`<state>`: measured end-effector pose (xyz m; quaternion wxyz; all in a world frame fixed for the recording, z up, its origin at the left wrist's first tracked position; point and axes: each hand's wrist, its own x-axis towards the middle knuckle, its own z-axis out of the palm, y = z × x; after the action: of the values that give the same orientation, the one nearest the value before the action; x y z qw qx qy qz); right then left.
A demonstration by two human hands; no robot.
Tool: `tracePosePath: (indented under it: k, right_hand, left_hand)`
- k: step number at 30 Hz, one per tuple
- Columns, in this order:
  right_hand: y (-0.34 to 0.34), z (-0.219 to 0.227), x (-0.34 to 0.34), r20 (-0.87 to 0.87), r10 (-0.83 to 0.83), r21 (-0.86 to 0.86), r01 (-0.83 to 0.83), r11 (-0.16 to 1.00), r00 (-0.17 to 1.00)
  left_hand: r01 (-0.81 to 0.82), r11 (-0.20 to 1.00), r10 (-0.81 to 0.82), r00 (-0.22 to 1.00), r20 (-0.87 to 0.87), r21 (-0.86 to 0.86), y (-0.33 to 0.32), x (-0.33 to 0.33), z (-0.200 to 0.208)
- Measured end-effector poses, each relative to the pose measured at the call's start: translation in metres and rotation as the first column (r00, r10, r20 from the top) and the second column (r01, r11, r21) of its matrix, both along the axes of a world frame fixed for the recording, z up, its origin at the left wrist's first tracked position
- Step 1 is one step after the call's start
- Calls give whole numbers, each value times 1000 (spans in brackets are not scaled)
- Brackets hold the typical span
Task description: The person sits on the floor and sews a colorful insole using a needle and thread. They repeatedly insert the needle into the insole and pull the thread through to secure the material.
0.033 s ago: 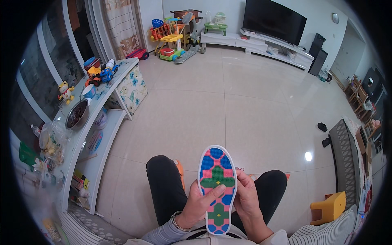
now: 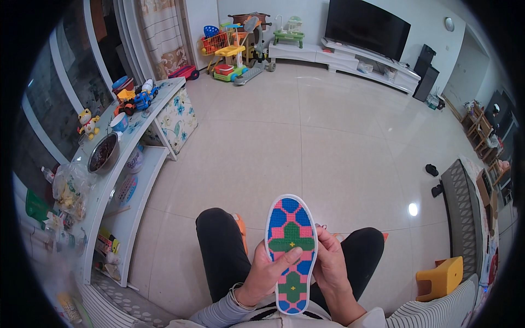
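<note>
An embroidered insole [image 2: 293, 272] with a white border stands lengthwise over my lap, its patterned face toward me in blue, pink and green with small yellow crosses. My left hand [image 2: 265, 276] is closed on its left side, thumb pressed flat across the middle and the other fingers hidden behind. At the upper right edge, my right hand [image 2: 331, 265] is closed with thumb and forefinger pinched together against the border. A tiny thing shows by those fingertips, too small to name.
Left of me runs a white shelf unit [image 2: 136, 199] bearing a metal bowl [image 2: 104, 154], a plastic bag [image 2: 71, 188] and toy trucks [image 2: 143, 98]. A yellow stool [image 2: 439, 279] stands at my right. Dark slippers [image 2: 432, 170] lie on the tiled floor [image 2: 246, 153]. Toys [image 2: 229, 57] and a television [image 2: 367, 28] are far off.
</note>
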<state>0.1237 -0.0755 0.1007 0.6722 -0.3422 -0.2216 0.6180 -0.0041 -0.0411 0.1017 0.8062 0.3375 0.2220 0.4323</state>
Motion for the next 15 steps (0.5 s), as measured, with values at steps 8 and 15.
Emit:
tracePosePath:
  k: [8,15]
  right_hand:
    - [-1,-3,1,37,-14,48,12,999,999]
    - [1,-6,0,35,-1,46,-1,999,999]
  left_hand:
    - [11,1000,-11,1000,-4,6,-1,-1,0]
    - [-3,1000,3,1000,16,-7,-1,-2,0]
